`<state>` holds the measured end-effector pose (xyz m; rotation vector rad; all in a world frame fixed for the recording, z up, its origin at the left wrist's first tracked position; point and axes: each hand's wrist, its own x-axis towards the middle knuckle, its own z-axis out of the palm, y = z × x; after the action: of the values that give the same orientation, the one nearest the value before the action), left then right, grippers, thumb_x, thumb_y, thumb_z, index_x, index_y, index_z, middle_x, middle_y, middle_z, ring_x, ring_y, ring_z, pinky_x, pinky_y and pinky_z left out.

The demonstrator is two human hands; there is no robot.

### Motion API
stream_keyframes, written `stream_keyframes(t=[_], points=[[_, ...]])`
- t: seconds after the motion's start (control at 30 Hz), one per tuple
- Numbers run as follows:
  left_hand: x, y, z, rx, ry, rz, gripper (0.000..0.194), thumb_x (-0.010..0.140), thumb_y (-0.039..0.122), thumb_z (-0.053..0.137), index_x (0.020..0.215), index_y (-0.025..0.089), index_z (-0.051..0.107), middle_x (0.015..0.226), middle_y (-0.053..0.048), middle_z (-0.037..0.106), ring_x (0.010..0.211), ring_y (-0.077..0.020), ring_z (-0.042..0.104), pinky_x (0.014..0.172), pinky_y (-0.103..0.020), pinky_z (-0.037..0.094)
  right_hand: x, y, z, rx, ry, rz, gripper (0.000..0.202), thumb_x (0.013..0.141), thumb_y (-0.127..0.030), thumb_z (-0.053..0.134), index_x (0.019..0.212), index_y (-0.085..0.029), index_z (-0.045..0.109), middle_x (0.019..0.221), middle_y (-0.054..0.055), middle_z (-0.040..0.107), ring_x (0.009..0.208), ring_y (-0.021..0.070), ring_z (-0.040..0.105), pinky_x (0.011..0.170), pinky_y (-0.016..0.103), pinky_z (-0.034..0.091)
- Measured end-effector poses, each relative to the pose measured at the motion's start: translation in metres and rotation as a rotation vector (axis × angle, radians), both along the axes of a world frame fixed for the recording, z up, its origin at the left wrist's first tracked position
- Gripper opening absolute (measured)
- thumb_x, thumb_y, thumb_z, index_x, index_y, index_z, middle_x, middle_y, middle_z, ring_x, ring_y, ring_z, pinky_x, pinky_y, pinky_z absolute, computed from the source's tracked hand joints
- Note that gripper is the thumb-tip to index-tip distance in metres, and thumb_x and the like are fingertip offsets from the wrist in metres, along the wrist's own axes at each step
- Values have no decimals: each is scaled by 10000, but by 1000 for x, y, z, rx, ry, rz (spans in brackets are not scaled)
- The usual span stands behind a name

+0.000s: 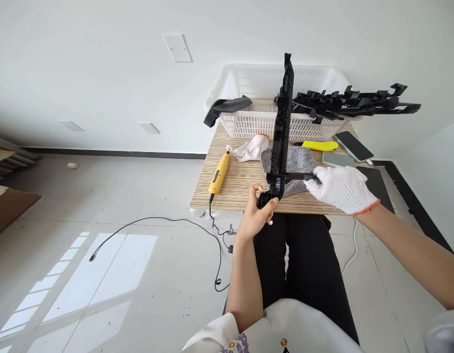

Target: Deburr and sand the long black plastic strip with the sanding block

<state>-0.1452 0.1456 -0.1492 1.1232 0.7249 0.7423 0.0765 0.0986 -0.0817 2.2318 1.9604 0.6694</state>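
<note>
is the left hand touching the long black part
Touching: the head view shows the left hand holding the near end of the long black part, its thumb against the edge.

The long part (pixel 281 128) looks plastic (faintly glossy), the cloth (pixel 301 160) fuzzy, the basket (pixel 248 126) smooth plastic.

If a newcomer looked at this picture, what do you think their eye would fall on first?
Probably the long black part, dark against the white basket, its near end held by the bare left hand. Next might come the white-gloved right hand, gripping a thin dark piece that reaches across to that part. The yellow corded tool also stands out, at the table's left side.
</note>
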Motion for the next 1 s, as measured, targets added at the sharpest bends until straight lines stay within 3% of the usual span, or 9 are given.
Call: stream_keyframes(t=[1.0], points=[[0,1,0,23,18,-26,343,883,321,600,1011,289,283,501,159,362,414,-50,328,460,-158,391,0,-1,1,-17,-40,0,459,902,-493,356,745,-182,656,570,92,672,526,257,639,487,300,104]])
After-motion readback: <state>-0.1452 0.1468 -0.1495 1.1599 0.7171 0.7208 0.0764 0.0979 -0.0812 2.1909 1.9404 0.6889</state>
